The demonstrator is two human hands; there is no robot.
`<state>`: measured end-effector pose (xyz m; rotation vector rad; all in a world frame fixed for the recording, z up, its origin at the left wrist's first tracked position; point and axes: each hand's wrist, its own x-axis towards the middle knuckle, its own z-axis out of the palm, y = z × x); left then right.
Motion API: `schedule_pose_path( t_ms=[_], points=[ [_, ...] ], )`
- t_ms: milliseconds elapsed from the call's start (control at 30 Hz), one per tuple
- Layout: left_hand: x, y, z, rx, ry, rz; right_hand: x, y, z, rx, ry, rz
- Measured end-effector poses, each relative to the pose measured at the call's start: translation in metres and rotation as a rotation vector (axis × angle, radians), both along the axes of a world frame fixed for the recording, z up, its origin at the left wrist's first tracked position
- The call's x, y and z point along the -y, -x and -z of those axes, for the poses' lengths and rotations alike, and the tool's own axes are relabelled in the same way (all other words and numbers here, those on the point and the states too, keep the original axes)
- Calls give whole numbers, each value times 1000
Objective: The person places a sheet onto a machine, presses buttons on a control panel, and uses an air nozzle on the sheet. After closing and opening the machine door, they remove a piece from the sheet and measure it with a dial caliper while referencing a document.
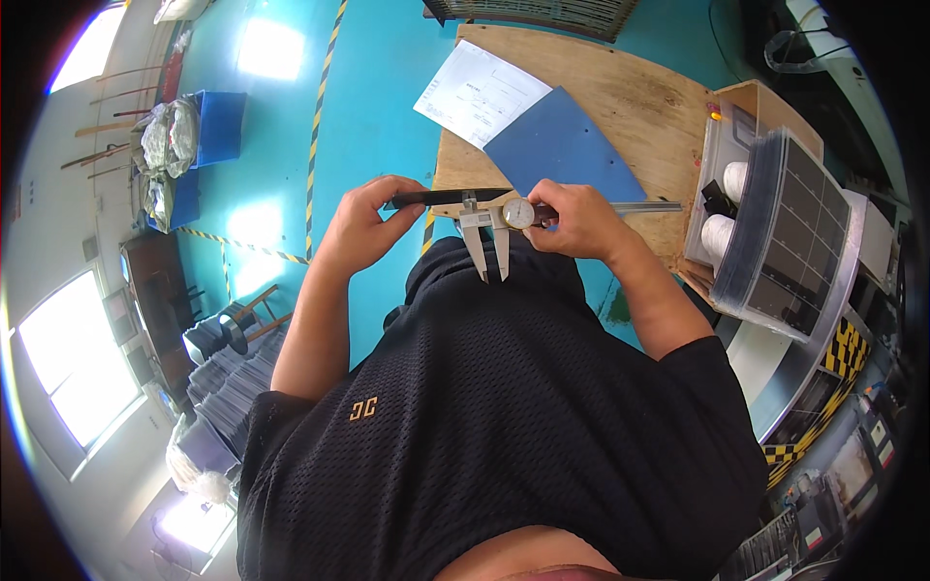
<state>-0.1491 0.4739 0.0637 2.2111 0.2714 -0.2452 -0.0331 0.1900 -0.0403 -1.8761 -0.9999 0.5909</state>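
Observation:
My left hand (373,223) pinches a thin dark plate (448,197) by its left end, thumb underneath. The plate is seen nearly edge-on. My right hand (579,218) is closed round a dial caliper (518,213) just right of its round white dial. The caliper's long jaws point toward my body and stand slightly apart, with nothing between them. Its short upper jaws meet the plate's right part; whether they grip it I cannot tell. The bare beam sticks out to the right past my hand.
Beyond my hands, a wooden table (620,82) carries a printed drawing sheet (480,92) and a blue sheet (567,145). At the right are white rolls (736,181) and a stack of dark panels (799,237). Blue bins (221,126) and a stool (254,320) stand at the left.

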Motion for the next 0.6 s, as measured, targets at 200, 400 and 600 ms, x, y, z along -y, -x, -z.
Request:
schedule_pose_path(
  t_ms=[200,400,600],
  points=[
    [2,1,-3,-21,-19,7,1,1,0,-4,-3,-3],
    [9,-4,-8,-16,-22,-8,0,3,2,22,15,-35],
    [18,-14,-10,10,51,28,-2,4,2,25,5,-36]
  ],
)
